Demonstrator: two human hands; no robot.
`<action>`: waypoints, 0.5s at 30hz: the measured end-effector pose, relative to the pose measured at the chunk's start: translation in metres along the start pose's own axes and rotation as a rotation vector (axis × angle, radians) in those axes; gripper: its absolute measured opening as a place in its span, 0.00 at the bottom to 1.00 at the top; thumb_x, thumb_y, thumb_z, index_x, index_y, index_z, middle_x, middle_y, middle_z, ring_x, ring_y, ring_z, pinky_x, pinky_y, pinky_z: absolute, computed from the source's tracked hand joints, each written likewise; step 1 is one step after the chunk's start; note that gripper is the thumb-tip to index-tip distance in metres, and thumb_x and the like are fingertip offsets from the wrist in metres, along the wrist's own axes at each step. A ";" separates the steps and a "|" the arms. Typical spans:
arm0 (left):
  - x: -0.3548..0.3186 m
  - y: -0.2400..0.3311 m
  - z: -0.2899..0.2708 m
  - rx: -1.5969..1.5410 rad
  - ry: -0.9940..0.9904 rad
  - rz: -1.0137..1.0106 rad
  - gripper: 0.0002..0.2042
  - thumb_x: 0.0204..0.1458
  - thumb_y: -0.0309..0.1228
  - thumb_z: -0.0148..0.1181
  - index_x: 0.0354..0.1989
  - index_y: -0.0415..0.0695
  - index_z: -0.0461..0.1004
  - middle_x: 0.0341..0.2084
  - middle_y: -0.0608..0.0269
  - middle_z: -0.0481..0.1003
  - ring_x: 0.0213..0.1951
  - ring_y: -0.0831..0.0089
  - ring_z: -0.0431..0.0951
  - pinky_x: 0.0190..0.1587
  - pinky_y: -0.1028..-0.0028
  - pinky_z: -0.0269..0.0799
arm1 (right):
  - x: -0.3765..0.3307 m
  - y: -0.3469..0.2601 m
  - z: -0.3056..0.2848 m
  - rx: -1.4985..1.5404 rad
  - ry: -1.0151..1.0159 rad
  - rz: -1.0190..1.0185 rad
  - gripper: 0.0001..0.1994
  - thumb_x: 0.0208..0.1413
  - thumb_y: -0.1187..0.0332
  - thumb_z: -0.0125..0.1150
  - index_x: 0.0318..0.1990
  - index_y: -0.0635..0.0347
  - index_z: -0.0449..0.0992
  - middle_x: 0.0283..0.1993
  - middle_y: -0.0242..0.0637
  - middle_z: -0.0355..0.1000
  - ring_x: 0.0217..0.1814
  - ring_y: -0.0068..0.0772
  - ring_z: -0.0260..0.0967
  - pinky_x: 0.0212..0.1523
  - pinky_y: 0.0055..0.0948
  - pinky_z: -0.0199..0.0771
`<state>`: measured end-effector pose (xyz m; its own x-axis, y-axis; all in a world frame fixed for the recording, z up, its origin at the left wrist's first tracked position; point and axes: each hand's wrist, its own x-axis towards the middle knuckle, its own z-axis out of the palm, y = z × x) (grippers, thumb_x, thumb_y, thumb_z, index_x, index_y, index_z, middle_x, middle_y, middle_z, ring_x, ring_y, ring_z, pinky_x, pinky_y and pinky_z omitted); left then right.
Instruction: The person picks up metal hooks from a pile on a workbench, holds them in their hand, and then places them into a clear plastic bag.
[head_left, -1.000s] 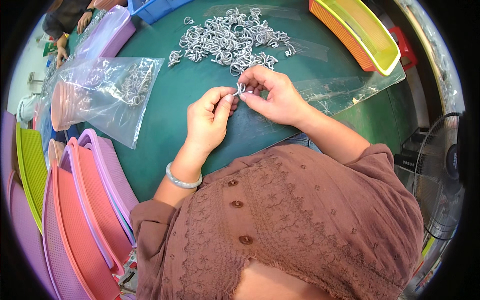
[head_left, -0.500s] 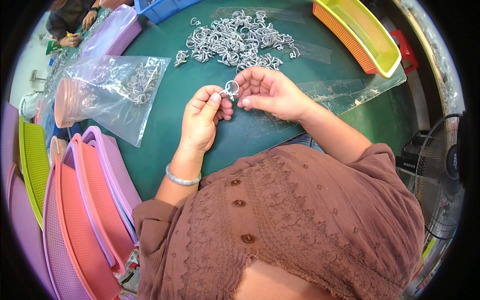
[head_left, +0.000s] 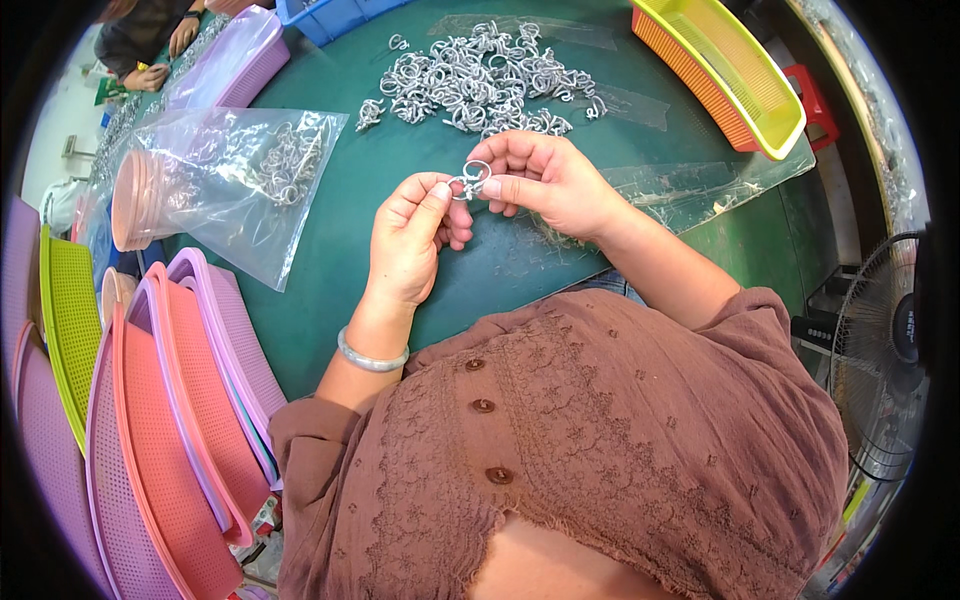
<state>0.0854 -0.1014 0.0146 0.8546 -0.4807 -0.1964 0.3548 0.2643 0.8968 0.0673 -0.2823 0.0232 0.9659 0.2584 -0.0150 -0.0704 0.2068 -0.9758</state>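
A small silvery metal ring (head_left: 477, 168) with a knobbly lower part is held up between my two hands over the green table (head_left: 350, 330). My left hand (head_left: 404, 245), with a pale bangle at its wrist, pinches one side of the ring between thumb and finger. On the opposite side, the thumb and fingers of my right hand (head_left: 558, 185) close on the same piece. Just beyond my hands lies a loose heap of similar metal rings (head_left: 480, 75), with a few stray ones at its left.
To the left lies a clear plastic bag (head_left: 215, 215) with metal pieces and pinkish round items. Nested plastic baskets (head_left: 190, 400) stand nearer. A yellow-and-orange basket (head_left: 735, 75) sits far right, a blue crate (head_left: 335, 15) at the back. A fan (head_left: 880, 340) is right; another person's hand (head_left: 147, 77) shows far left.
My right thumb and fingers have come in from just beside the ring and now pinch it. My left hand keeps its hold. The view has shifted slightly.
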 end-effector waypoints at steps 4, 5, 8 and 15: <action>0.000 0.002 -0.004 0.008 0.013 -0.007 0.07 0.56 0.31 0.45 0.33 0.43 0.68 0.20 0.67 0.70 0.21 0.80 0.68 0.24 0.82 0.64 | 0.000 0.000 -0.001 0.037 0.042 -0.008 0.11 0.52 0.72 0.54 0.42 0.64 0.68 0.30 0.30 0.68 0.28 0.17 0.64 0.28 0.17 0.66; 0.000 0.002 -0.005 -0.003 0.015 -0.004 0.07 0.56 0.31 0.44 0.33 0.43 0.68 0.20 0.67 0.70 0.21 0.80 0.68 0.24 0.82 0.63 | 0.000 -0.001 -0.002 0.089 0.038 0.013 0.11 0.52 0.72 0.53 0.43 0.64 0.68 0.30 0.30 0.69 0.29 0.17 0.65 0.29 0.17 0.66; 0.001 0.004 -0.004 0.000 0.039 0.016 0.07 0.56 0.31 0.44 0.33 0.43 0.67 0.22 0.66 0.70 0.23 0.79 0.69 0.25 0.81 0.65 | 0.000 -0.003 -0.010 0.294 0.004 0.068 0.11 0.54 0.71 0.51 0.44 0.63 0.68 0.30 0.32 0.69 0.30 0.20 0.65 0.31 0.20 0.67; 0.002 0.004 -0.004 -0.143 0.007 0.011 0.06 0.56 0.29 0.45 0.33 0.41 0.68 0.24 0.64 0.71 0.25 0.76 0.73 0.28 0.78 0.70 | 0.001 0.001 -0.011 0.662 -0.127 0.129 0.10 0.55 0.69 0.50 0.42 0.63 0.69 0.31 0.36 0.69 0.30 0.24 0.66 0.32 0.24 0.67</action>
<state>0.0898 -0.0974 0.0161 0.8615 -0.4709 -0.1900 0.3949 0.3861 0.8336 0.0705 -0.2922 0.0200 0.9057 0.4200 -0.0573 -0.3596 0.6897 -0.6285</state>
